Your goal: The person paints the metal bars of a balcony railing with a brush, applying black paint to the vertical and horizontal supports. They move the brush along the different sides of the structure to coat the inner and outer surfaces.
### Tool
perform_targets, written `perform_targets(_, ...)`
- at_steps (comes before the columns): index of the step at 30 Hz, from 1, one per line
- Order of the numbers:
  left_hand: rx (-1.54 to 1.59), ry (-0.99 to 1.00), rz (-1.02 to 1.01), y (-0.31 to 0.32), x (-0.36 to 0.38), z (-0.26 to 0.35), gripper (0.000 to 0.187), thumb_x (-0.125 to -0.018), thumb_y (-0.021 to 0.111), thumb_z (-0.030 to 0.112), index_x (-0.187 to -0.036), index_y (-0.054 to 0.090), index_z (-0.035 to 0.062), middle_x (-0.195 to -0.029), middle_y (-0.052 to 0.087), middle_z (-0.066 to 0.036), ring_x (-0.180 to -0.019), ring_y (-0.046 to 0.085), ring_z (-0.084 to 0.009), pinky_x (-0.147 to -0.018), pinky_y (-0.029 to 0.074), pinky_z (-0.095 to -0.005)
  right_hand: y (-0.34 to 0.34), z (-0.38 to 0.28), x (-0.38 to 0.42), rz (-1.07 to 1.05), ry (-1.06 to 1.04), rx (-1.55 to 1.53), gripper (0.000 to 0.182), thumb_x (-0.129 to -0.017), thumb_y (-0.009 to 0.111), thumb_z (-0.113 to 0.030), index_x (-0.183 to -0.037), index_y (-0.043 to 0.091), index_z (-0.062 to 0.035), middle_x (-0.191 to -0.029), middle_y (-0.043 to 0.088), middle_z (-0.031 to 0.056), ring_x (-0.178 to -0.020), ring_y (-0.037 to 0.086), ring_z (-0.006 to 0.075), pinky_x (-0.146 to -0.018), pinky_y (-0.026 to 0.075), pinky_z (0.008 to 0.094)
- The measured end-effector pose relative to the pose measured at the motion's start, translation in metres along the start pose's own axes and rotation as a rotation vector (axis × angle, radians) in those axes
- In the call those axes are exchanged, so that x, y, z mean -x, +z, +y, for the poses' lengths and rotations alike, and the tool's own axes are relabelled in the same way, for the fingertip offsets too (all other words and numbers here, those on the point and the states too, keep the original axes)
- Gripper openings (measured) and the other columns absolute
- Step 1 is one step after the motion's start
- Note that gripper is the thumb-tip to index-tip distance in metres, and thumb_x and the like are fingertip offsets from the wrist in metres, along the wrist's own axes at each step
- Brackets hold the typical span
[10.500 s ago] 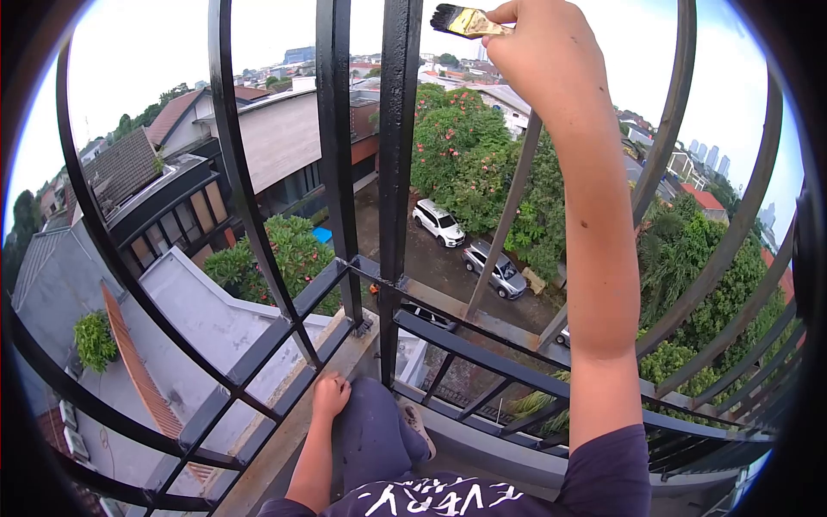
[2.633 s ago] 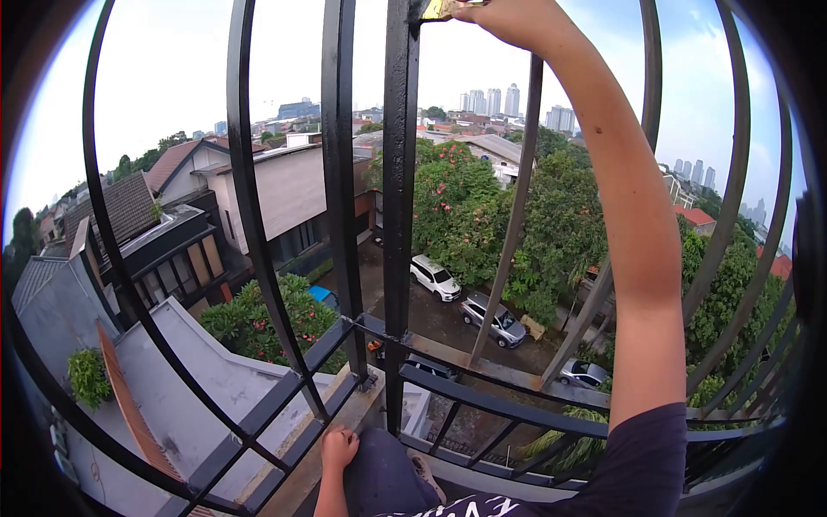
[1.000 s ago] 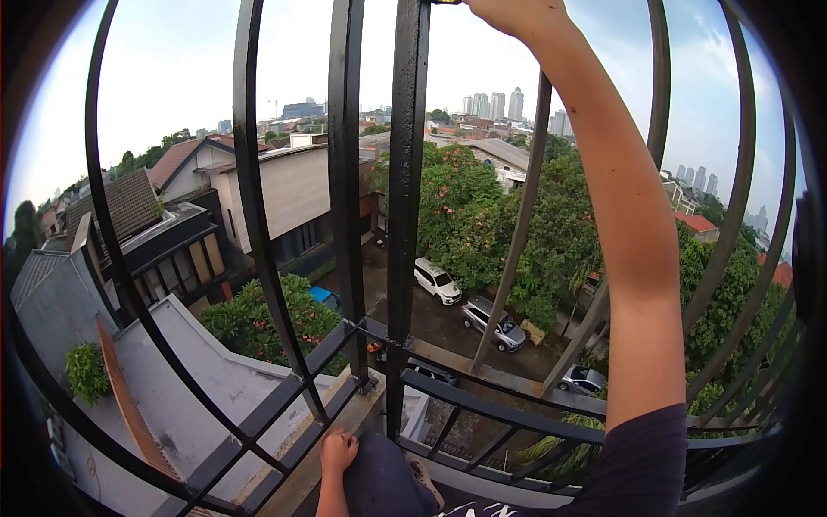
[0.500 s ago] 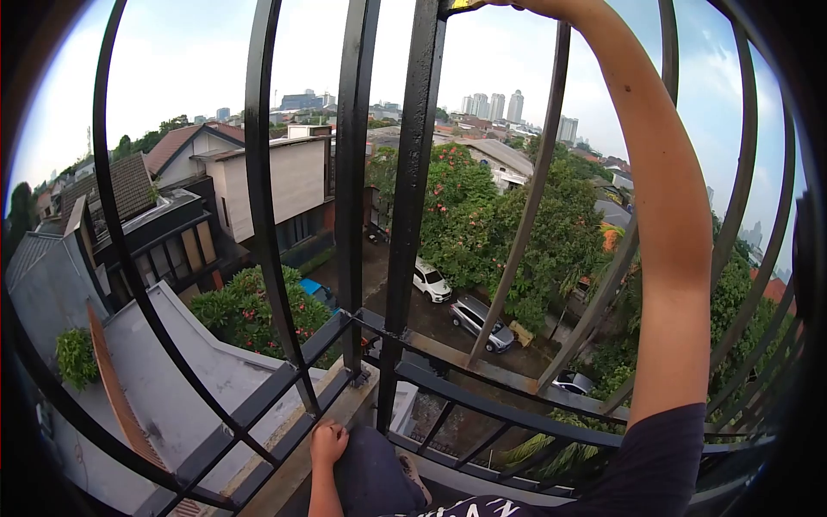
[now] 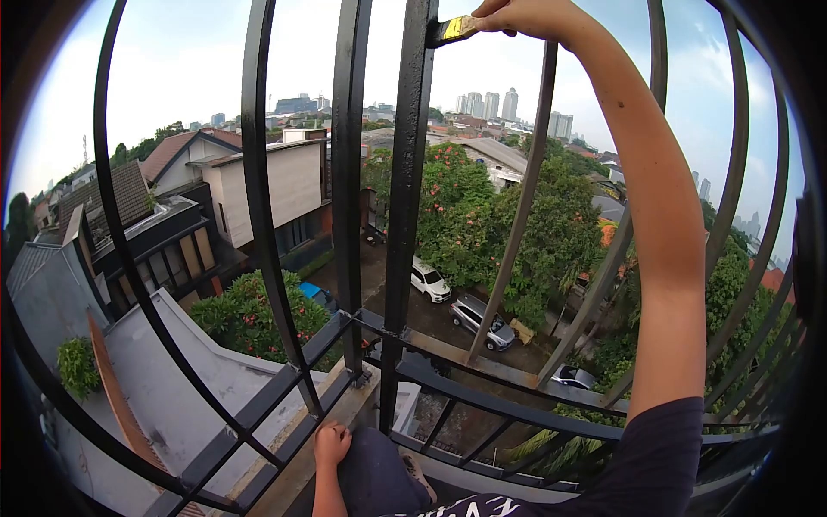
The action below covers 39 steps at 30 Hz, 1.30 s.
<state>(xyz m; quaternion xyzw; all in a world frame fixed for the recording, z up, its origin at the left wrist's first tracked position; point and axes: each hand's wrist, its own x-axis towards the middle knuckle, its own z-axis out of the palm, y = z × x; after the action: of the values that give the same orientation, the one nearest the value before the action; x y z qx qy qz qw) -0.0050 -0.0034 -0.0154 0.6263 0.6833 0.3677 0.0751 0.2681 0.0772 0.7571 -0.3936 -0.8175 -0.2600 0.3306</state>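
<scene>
Your left hand rests loosely curled beside your bent knee, near the concrete ledge; you can't tell whether that grip holds anything. Your right arm reaches up, and the grip of your right hand pinches the handle of a paintbrush, its dark bristles against the right side of the glossy black metal post. Beyond the railing, a white SUV stands below pink-flowered trees, with tower blocks farthest off.
</scene>
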Motion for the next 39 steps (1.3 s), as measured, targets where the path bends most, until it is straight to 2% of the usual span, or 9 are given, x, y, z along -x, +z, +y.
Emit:
perform_targets(3,-0.018,0.0,-0.002,-0.001,0.0,0.0,0.018,-0.08,0.069,0.017,-0.076,0.07,-0.0005,-0.08,0.063,-0.015,-0.078,0.064,-0.0374,-0.075,0.053,-0.0463,0.011,0.004,-0.005,0.35,-0.043,0.039,0.032,-0.079,0.079,-0.022,-0.1,0.079,0.0023,-0.084,0.076,0.021,-0.08,0.073,0.0271,-0.078,0.057,0.0376)
perform_targets(4,-0.028,0.004,-0.005,-0.001,0.0,0.0,0.017,-0.08,0.069,0.017,-0.077,0.071,-0.0004,-0.08,0.064,-0.015,-0.078,0.064,-0.0373,-0.075,0.053,-0.0463,0.012,0.002,-0.003,0.357,-0.077,0.027,0.031,-0.08,0.079,-0.021,-0.101,0.079,0.002,-0.081,0.075,0.019,-0.078,0.072,0.0244,-0.076,0.057,0.0363)
perform_targets(8,0.004,-0.021,-0.004,-0.004,0.0,0.003,0.017,-0.08,0.069,0.017,-0.078,0.072,0.0,-0.081,0.065,-0.015,-0.079,0.065,-0.0371,-0.075,0.053,-0.0461,-0.012,-0.01,0.007,0.052,-0.042,0.005,0.033,-0.081,0.079,-0.025,-0.103,0.079,-0.0002,-0.083,0.075,0.0215,-0.08,0.073,0.0277,-0.079,0.057,0.0379)
perform_targets(14,-0.007,-0.025,0.006,-0.002,0.001,0.002,0.017,-0.08,0.07,0.017,-0.078,0.072,0.0002,-0.08,0.065,-0.015,-0.079,0.065,-0.037,-0.074,0.053,-0.0458,-0.007,-0.005,-0.02,0.629,0.101,0.042,0.029,-0.084,0.075,-0.022,-0.104,0.078,-0.0017,-0.094,0.075,0.0248,-0.091,0.074,0.0331,-0.087,0.057,0.0377)
perform_targets(20,-0.013,-0.026,-0.004,0.0,0.0,0.001,0.017,-0.079,0.071,0.017,-0.078,0.072,0.0,-0.079,0.064,-0.016,-0.079,0.065,-0.0367,-0.074,0.053,-0.0462,-0.02,0.015,-0.041,0.21,-0.05,-0.003,0.03,-0.082,0.078,-0.018,-0.105,0.078,0.0004,-0.092,0.076,0.0201,-0.09,0.073,0.0279,-0.087,0.055,0.04)
perform_targets(26,0.0,-0.043,0.02,0.002,-0.002,0.001,0.015,-0.078,0.072,0.015,-0.075,0.072,-0.0006,-0.077,0.062,-0.016,-0.079,0.064,-0.0364,-0.074,0.053,-0.0462,-0.045,-0.007,-0.006,-0.019,0.056,-0.059,0.03,-0.082,0.079,-0.018,-0.107,0.079,-0.0009,-0.088,0.076,0.016,-0.089,0.07,0.0253,-0.09,0.052,0.039)
perform_targets(29,0.008,-0.015,0.043,0.005,0.0,-0.003,0.015,-0.077,0.072,0.014,-0.075,0.071,-0.0008,-0.076,0.062,-0.015,-0.08,0.063,-0.0363,-0.075,0.053,-0.0465,-0.036,0.012,-0.022,0.253,0.045,-0.048,0.031,-0.083,0.079,-0.019,-0.108,0.078,-0.0009,-0.089,0.076,0.0173,-0.089,0.07,0.0255,-0.089,0.053,0.0395)
perform_targets(32,0.004,0.001,0.037,0.004,0.0,-0.005,0.016,-0.077,0.071,0.014,-0.075,0.071,-0.0011,-0.076,0.061,-0.015,-0.08,0.063,-0.0364,-0.075,0.053,-0.0466,-0.019,0.011,-0.024,0.268,-0.003,-0.02,0.03,-0.084,0.078,-0.019,-0.107,0.078,0.0008,-0.09,0.076,0.0181,-0.088,0.071,0.0257,-0.087,0.054,0.0388)
perform_targets(39,0.011,0.008,0.024,0.004,-0.001,-0.004,0.016,-0.078,0.07,0.014,-0.076,0.07,-0.0017,-0.078,0.061,-0.016,-0.08,0.062,-0.037,-0.075,0.052,-0.0466,-0.02,-0.008,0.006,-0.068,-0.071,0.021,0.037,-0.084,0.078,-0.026,-0.107,0.077,0.0034,-0.084,0.074,0.0184,-0.083,0.071,0.0264,-0.081,0.056,0.0395)
